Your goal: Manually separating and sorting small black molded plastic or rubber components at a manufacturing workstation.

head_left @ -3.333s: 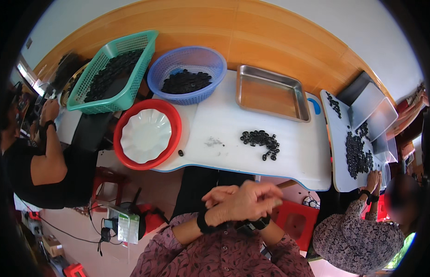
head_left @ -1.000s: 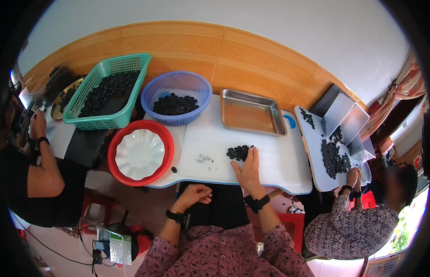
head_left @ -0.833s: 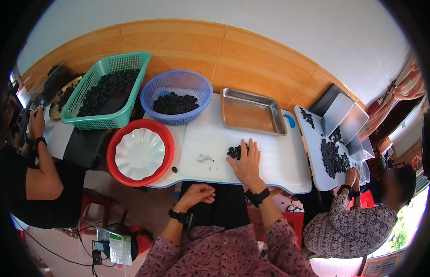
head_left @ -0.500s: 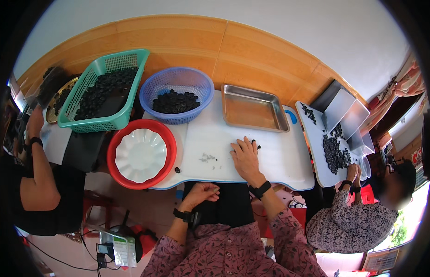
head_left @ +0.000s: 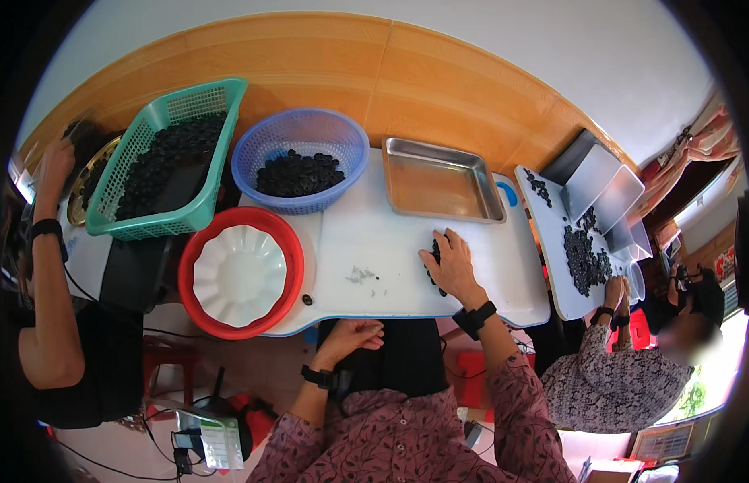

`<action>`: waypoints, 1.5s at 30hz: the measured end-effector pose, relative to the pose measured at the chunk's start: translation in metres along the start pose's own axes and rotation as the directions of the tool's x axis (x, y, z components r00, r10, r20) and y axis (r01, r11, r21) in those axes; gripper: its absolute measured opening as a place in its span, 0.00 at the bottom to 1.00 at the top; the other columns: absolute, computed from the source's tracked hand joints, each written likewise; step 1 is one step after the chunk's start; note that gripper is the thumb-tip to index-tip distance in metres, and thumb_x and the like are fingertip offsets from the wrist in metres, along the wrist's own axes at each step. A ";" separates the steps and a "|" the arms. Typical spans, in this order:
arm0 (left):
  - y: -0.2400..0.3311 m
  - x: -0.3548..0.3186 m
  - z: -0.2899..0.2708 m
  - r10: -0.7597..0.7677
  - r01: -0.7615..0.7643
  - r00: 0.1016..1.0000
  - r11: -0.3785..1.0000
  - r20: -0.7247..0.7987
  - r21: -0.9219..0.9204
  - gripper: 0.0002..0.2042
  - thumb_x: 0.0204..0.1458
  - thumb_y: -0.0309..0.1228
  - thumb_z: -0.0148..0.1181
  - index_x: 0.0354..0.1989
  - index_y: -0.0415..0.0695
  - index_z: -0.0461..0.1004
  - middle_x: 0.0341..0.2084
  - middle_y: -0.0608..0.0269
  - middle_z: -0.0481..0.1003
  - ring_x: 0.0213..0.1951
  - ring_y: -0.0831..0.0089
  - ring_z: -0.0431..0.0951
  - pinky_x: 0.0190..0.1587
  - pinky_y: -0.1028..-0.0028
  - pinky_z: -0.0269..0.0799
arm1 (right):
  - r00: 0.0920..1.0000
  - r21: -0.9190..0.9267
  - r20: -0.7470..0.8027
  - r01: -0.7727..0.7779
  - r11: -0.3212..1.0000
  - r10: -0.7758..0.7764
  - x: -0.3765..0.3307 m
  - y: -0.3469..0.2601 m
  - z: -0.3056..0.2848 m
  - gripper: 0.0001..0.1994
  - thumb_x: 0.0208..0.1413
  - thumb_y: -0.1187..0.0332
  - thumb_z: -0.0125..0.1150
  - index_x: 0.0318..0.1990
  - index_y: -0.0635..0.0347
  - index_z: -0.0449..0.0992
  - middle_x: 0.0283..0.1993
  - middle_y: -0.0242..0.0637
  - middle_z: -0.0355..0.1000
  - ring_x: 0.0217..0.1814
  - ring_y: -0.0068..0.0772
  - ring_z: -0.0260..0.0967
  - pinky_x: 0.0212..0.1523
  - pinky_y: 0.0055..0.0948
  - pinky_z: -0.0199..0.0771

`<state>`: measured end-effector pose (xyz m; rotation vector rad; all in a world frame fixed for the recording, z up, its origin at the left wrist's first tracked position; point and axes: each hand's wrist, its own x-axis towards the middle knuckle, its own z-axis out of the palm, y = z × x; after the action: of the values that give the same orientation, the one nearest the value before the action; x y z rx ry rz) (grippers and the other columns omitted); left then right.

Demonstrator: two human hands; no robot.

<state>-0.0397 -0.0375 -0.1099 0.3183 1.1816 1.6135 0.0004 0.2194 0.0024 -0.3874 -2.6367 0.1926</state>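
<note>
On the white board, my right hand rests with its fingers stretched out over a small cluster of black ring-like pieces. Part of that cluster is hidden under the palm. My left hand hangs over my lap in front of the board's near edge. Its thumb and fingertips are pinched together, and whatever they hold is too small to make out. A lone black piece lies by the board's front left edge. Small pale scraps lie left of my right hand.
At left stand a red basin holding a white scalloped bowl, a blue basket and a green basket, both with black pieces. A metal tray sits at the back. Co-workers sit on both sides; black pieces cover the right table.
My right hand has moved slightly right and away from me, and a cluster of black pieces now shows beside its fingers. My left hand stays pinched over my lap.
</note>
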 end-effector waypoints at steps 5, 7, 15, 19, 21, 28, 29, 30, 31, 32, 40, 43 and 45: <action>-0.002 0.003 -0.005 -0.025 0.024 1.000 0.999 -0.016 -0.024 0.12 0.57 0.29 0.58 0.45 0.36 0.73 0.34 0.57 0.76 0.33 0.70 0.80 0.37 0.74 0.80 | 0.993 0.189 0.113 0.006 0.982 -0.028 -0.007 0.007 -0.005 0.20 0.51 0.61 0.62 0.49 0.62 0.72 0.54 0.47 0.63 0.55 0.51 0.61 0.57 0.47 0.60; -0.001 0.004 -0.004 -0.010 0.010 1.000 1.000 0.002 -0.009 0.11 0.57 0.29 0.58 0.45 0.36 0.73 0.35 0.57 0.76 0.33 0.70 0.80 0.37 0.74 0.80 | 0.989 0.200 0.141 0.009 0.980 -0.037 -0.011 0.011 -0.012 0.19 0.51 0.61 0.62 0.47 0.62 0.74 0.52 0.47 0.64 0.54 0.49 0.62 0.55 0.44 0.62; 0.000 0.006 -0.007 -0.034 0.034 0.999 0.999 -0.018 -0.012 0.12 0.57 0.30 0.58 0.46 0.36 0.72 0.35 0.57 0.76 0.34 0.70 0.80 0.37 0.74 0.80 | 0.987 0.147 0.051 0.144 0.979 -0.153 -0.006 -0.016 -0.027 0.18 0.51 0.64 0.62 0.49 0.58 0.73 0.57 0.47 0.63 0.59 0.52 0.59 0.60 0.46 0.58; -0.002 0.005 -0.010 -0.019 0.019 1.000 0.999 -0.018 -0.029 0.13 0.56 0.30 0.59 0.46 0.36 0.72 0.35 0.56 0.76 0.33 0.69 0.80 0.37 0.74 0.79 | 0.957 0.168 0.178 0.199 0.965 -0.229 -0.009 -0.012 -0.019 0.17 0.52 0.64 0.62 0.49 0.57 0.73 0.57 0.47 0.64 0.60 0.49 0.60 0.63 0.52 0.54; -0.003 0.004 -0.014 -0.010 0.009 1.000 0.999 -0.028 -0.037 0.13 0.56 0.30 0.59 0.46 0.37 0.72 0.35 0.56 0.76 0.33 0.69 0.80 0.37 0.74 0.80 | 0.957 0.197 0.204 0.167 0.966 -0.207 -0.009 0.000 -0.020 0.17 0.52 0.64 0.62 0.49 0.57 0.73 0.56 0.45 0.65 0.60 0.48 0.61 0.64 0.51 0.54; -0.003 -0.001 -0.021 -0.017 0.013 0.996 0.999 -0.089 -0.050 0.15 0.56 0.32 0.60 0.48 0.36 0.71 0.36 0.54 0.76 0.34 0.69 0.79 0.38 0.75 0.79 | 0.998 0.339 0.039 0.043 0.940 -0.059 -0.005 0.035 -0.017 0.16 0.53 0.69 0.59 0.49 0.61 0.73 0.53 0.48 0.68 0.57 0.49 0.63 0.61 0.41 0.60; -0.003 0.000 -0.022 -0.026 0.022 0.996 0.999 -0.085 -0.046 0.15 0.56 0.32 0.60 0.48 0.36 0.71 0.36 0.54 0.76 0.34 0.69 0.79 0.38 0.75 0.79 | 0.997 0.382 0.059 0.023 0.924 -0.049 -0.007 0.039 -0.016 0.16 0.54 0.69 0.59 0.50 0.61 0.73 0.55 0.48 0.68 0.58 0.49 0.63 0.60 0.38 0.62; -0.003 0.001 -0.023 -0.034 0.030 0.995 0.998 -0.095 -0.049 0.15 0.55 0.32 0.60 0.48 0.37 0.71 0.36 0.54 0.76 0.34 0.68 0.80 0.38 0.73 0.80 | 0.992 0.376 0.106 0.025 0.926 -0.069 -0.008 0.038 -0.019 0.16 0.54 0.69 0.59 0.51 0.61 0.72 0.55 0.48 0.67 0.59 0.50 0.62 0.60 0.39 0.61; -0.002 0.002 -0.024 -0.043 0.038 0.994 0.998 -0.105 -0.051 0.15 0.55 0.31 0.60 0.48 0.37 0.72 0.36 0.53 0.76 0.34 0.66 0.80 0.38 0.72 0.80 | 0.992 0.379 0.109 0.016 0.925 -0.062 -0.010 0.039 -0.021 0.16 0.54 0.69 0.59 0.51 0.61 0.72 0.55 0.48 0.67 0.59 0.50 0.62 0.60 0.39 0.61; -0.002 0.003 -0.025 -0.052 0.047 0.993 0.998 -0.104 -0.049 0.15 0.55 0.31 0.60 0.48 0.37 0.72 0.36 0.53 0.76 0.34 0.66 0.80 0.38 0.72 0.80 | 0.988 0.420 0.147 -0.020 0.907 -0.046 -0.012 0.039 -0.023 0.18 0.53 0.69 0.60 0.52 0.63 0.72 0.56 0.49 0.67 0.59 0.51 0.62 0.60 0.39 0.62; -0.001 0.003 -0.029 -0.057 0.048 0.993 0.995 -0.101 -0.092 0.15 0.56 0.29 0.58 0.49 0.34 0.71 0.39 0.50 0.76 0.36 0.63 0.80 0.40 0.69 0.80 | 0.966 0.224 0.237 0.049 0.973 -0.103 -0.043 0.027 -0.044 0.52 0.40 0.46 0.70 0.66 0.69 0.49 0.69 0.56 0.44 0.70 0.59 0.42 0.68 0.48 0.46; 0.002 0.002 -0.026 -0.037 0.031 0.993 0.998 -0.108 -0.055 0.15 0.56 0.28 0.58 0.49 0.34 0.71 0.40 0.50 0.76 0.36 0.63 0.80 0.40 0.69 0.80 | 0.978 0.155 0.184 0.069 0.986 -0.097 -0.047 0.032 -0.039 0.52 0.39 0.47 0.71 0.65 0.71 0.50 0.68 0.56 0.45 0.70 0.59 0.43 0.68 0.49 0.46; 0.002 0.000 -0.025 -0.039 0.032 0.993 0.997 -0.112 -0.063 0.14 0.56 0.29 0.58 0.49 0.34 0.71 0.39 0.50 0.76 0.36 0.64 0.80 0.39 0.69 0.80 | 0.981 0.156 0.177 0.052 0.986 -0.079 -0.046 0.031 -0.034 0.51 0.39 0.48 0.71 0.65 0.72 0.50 0.68 0.57 0.46 0.70 0.58 0.43 0.68 0.48 0.45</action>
<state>-0.0583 -0.0503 -0.1204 0.1674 1.2135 1.6515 0.0629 0.2369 0.0066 -0.2413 -2.7867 0.4218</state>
